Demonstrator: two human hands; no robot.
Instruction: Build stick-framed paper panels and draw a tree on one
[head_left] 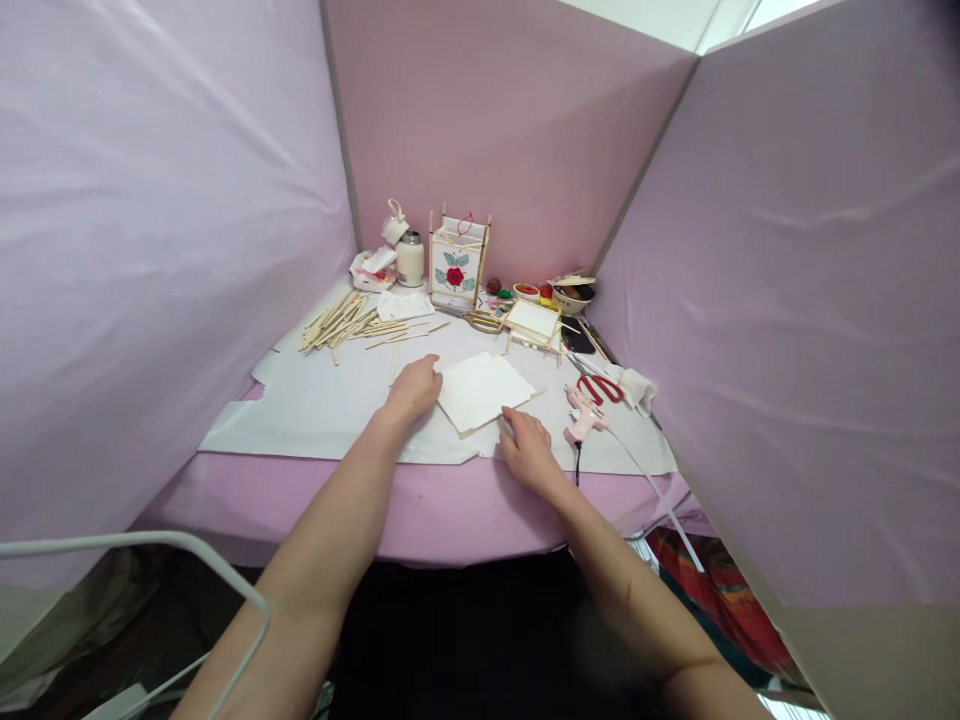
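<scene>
since neither is gripping, the left hand [411,392] and right hand [529,452] are lying open against a light, fragile-looking white paper panel [480,392] near the front edge of the worktop [420,510], best held by its edges.

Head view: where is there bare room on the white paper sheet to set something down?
Bare paper lies between the wooden sticks and the left hand. Crowded: the back right, around the red-handled scissors and pink glue gun.

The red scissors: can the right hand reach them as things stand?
Probably yes. The right hand is close to the red scissors; the pink glue gun lies partly before them, but the handles look free.
</scene>
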